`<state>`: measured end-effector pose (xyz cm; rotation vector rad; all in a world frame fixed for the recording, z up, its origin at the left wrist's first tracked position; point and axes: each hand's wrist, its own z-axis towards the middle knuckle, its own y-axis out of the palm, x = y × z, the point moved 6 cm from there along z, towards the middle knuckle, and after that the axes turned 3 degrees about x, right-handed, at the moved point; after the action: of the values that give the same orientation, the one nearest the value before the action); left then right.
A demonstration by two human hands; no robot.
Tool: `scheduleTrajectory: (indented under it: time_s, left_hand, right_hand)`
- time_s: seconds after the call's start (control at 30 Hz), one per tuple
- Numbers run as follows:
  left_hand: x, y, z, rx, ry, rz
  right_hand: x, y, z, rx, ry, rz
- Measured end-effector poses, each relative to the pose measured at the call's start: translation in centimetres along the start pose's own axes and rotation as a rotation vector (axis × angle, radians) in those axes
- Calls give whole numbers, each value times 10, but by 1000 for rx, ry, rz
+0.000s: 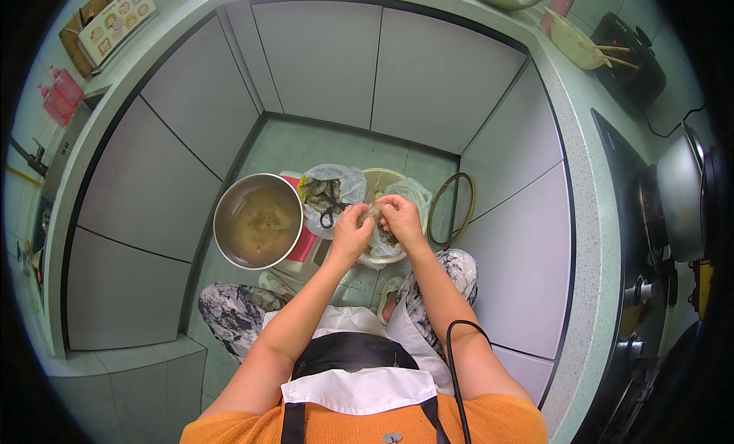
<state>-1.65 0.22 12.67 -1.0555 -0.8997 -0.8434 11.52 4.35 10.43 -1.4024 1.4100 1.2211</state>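
Both my hands meet over a plastic-lined bin (380, 175), holding a small greyish shrimp (374, 213) between them. My left hand (354, 234) pinches one side of it. On the other side, the fingers of my right hand (402, 221) are closed on it. Just left of my hands, a clear plastic bag (349, 182) of grey shrimp lies open, with black-handled scissors (329, 214) on top. Further left stands a round steel bowl (224, 222) of cloudy brownish water with pale pieces in it. My fingers partly cover the shrimp and the bin's contents.
A red and white piece (304, 247) shows beneath the bowl and bag. A round rimmed lid (451, 211) leans by the right cabinet (512, 199). My knees flank the work area, and a black cable (451, 367) crosses my right arm. Counters surround the floor.
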Motion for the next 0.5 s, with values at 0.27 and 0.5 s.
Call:
scheduleTrajectory:
  time_s: [0.27,0.5]
  left_hand:
    - [-18,9,-2,-109,-418,-420]
    - [-31,8,-4,-157,-632,-621]
  right_hand:
    - [-2,-4,0,-41,67,97]
    - [-4,-4,0,-82,108,147]
